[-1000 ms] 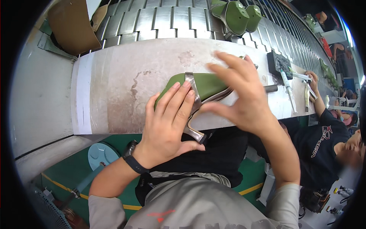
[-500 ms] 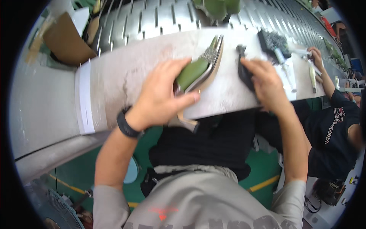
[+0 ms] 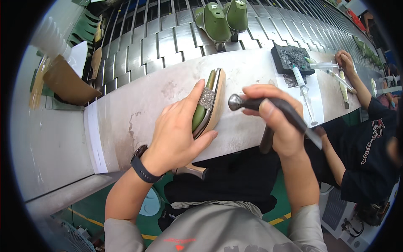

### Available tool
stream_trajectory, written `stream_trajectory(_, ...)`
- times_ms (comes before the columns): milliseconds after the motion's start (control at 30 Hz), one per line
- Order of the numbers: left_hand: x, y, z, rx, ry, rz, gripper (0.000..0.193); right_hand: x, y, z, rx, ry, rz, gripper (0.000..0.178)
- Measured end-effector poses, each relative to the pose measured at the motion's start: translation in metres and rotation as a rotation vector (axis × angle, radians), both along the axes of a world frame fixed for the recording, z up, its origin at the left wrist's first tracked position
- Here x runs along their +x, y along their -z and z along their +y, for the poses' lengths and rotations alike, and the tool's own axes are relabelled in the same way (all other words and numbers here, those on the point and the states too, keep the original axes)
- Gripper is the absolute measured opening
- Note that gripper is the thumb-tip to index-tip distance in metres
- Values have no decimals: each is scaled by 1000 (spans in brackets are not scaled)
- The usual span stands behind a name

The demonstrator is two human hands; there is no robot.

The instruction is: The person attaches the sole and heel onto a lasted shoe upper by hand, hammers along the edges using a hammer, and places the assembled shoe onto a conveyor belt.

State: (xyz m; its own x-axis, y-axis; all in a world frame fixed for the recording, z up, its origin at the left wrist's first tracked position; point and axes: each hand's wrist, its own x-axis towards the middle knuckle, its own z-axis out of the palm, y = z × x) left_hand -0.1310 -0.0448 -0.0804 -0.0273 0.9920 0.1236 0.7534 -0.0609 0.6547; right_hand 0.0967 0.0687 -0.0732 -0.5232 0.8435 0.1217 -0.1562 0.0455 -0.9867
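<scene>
A green high-heeled shoe (image 3: 207, 97) with a glittery band and tan sole lies on its side on the worktop, toe away from me. My left hand (image 3: 174, 132) is closed round its upper, thumb toward the sole, pressing it down. The heel sticks out past the table's near edge. To the right, my right hand (image 3: 287, 122) grips a dark shoemaker's hammer (image 3: 289, 112) around head and handle. Its round face points left toward the shoe, apart from it. The flat end reaches lower right, and the handle points down below the palm.
Two green shoes (image 3: 216, 23) stand on the metal slat conveyor (image 3: 176, 35) beyond the worktop (image 3: 121, 113). Right of me are a black tray (image 3: 289, 59) of grey bits and a syringe (image 3: 301, 82) on paper. A co-worker's hand (image 3: 345, 63) is near another syringe. Cardboard (image 3: 69, 82) stands left.
My right hand has lifted the hammer off the worktop and turned it, round face now toward the shoe. The shoe has tilted more onto its side under my left hand.
</scene>
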Motion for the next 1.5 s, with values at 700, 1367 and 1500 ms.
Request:
stream_trajectory(700,-3,-3,8,5,23,-24,105,-24,-49,32,135,-412,-424,33)
stream_trajectory(1367,-13,8,-13,194,79,-34,101,-46,-2,-105,563,59,-297,35)
stream_trajectory(1500,-47,22,-29,154,193,-50,90,-36,-6,-83,565,-62,-240,35)
